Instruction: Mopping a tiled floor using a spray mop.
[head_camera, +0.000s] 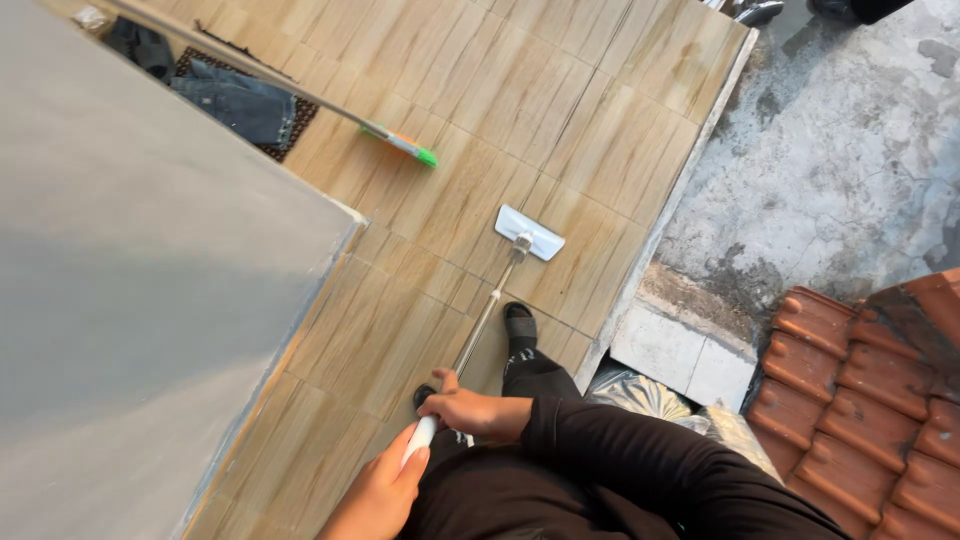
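Both hands grip the mop (487, 318) handle: right hand (472, 411) fingers clamped mid-shaft, left hand (385, 492) closed on the white end. Its flat head (529, 232) rests on the tiled floor (590, 120) near the right edge; pushed further, it might slip off onto the concrete (840, 150).

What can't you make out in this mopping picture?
Head view only:
- Left hand: wrist cut off by the bottom edge.
- Mop: handle's top hidden inside both hands; right hand covers it.
- Second pole: upper end hidden behind the grey wall.
- Dark clothes: partly behind that wall.
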